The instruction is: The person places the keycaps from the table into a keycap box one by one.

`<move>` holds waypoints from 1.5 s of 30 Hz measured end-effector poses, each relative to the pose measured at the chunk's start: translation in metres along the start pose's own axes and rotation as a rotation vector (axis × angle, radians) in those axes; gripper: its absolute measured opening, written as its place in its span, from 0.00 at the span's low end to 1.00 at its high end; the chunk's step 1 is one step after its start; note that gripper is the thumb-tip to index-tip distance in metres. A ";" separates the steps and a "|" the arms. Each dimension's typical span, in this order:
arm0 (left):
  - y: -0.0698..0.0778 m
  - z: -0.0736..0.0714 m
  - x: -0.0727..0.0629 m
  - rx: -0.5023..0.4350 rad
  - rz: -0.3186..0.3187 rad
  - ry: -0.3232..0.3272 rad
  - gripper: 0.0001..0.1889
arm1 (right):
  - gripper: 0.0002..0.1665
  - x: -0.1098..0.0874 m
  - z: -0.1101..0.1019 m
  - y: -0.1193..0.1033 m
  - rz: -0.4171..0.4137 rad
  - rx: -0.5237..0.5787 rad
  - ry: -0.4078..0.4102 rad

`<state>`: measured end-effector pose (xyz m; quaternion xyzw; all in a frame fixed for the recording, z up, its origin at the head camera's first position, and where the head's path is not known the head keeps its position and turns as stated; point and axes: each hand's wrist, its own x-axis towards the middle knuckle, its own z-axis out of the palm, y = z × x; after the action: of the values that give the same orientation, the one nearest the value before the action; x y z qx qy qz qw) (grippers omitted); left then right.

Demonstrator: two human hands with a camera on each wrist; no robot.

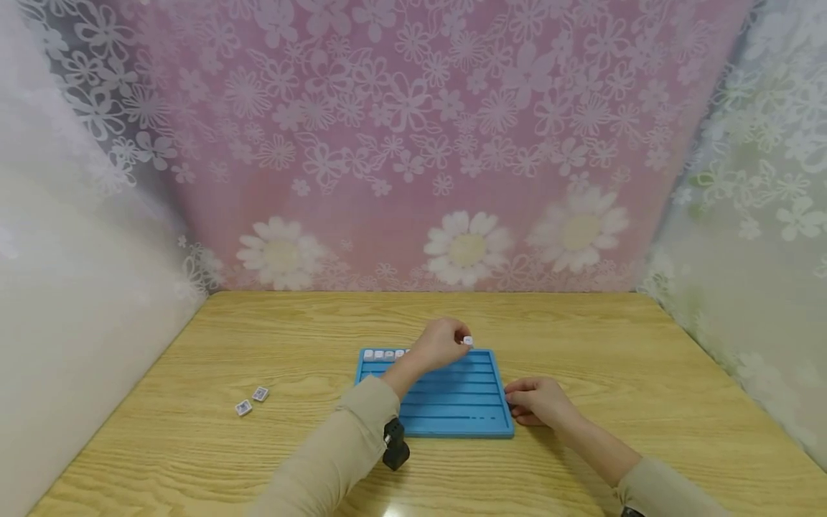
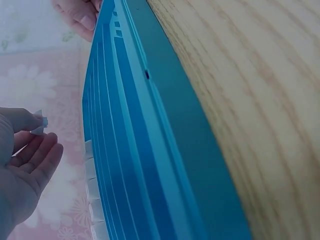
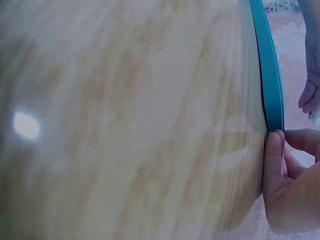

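Note:
A blue tray (image 1: pixel 446 406) with several ridged rows lies on the table. Above its far edge, my left hand (image 1: pixel 442 345) pinches a small white keycap (image 1: pixel 468 340) between thumb and fingers; the left wrist view shows this keycap (image 2: pixel 40 122) at the fingertips. White keycaps (image 1: pixel 389 355) line the left part of the farthest row, partly hidden behind my left arm. At the tray's right side, my right hand (image 1: pixel 543 403) grips the rim, and in the right wrist view its thumb and fingers (image 3: pixel 275 155) meet at the tray's edge (image 3: pixel 272 75).
Two loose keycaps, one (image 1: pixel 260 393) beside the other (image 1: pixel 243 408), lie on the wooden table (image 1: pixel 161 445) left of the tray. A pink flowered backdrop (image 1: pixel 413 179) stands behind the table, with pale panels on both sides.

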<state>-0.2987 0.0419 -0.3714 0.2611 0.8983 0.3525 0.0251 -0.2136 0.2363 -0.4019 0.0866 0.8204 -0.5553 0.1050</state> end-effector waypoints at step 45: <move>-0.008 0.020 0.009 0.232 -0.123 -0.085 0.09 | 0.13 -0.003 0.000 0.000 -0.014 0.028 -0.031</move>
<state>-0.3053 0.0536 -0.3905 0.2212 0.9456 0.2326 0.0541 -0.2105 0.2367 -0.4012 0.0735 0.8115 -0.5686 0.1126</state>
